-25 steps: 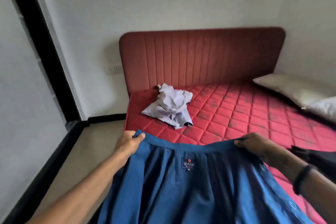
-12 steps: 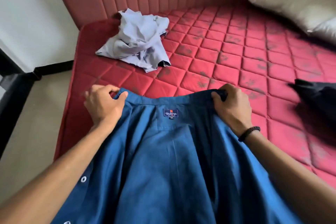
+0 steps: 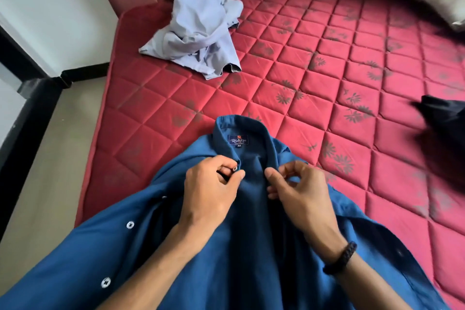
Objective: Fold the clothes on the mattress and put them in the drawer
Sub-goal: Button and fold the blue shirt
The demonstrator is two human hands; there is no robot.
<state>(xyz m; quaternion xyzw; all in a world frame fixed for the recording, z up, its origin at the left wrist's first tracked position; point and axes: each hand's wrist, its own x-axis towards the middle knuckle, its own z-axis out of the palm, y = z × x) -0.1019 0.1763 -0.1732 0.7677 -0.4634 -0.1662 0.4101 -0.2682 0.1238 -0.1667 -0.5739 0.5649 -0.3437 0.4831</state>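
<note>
My left hand (image 3: 210, 191) pinches the button edge of the blue shirt (image 3: 226, 246) just below the collar; my right hand (image 3: 298, 190) pinches the opposite edge, fingers curled on cloth. The shirt lies collar-up at the mattress (image 3: 327, 98) edge, its tail toward me. It looks light, soft and floppy, so holding seams and placket seems best. A crumpled pale shirt (image 3: 198, 35) waits near the headboard.

We had one head-worn view, looking forward and steeply down, close over the hands (image 3: 254, 191), with the mattress (image 3: 327, 98) stretching away toward twelve and two o'clock.
</note>
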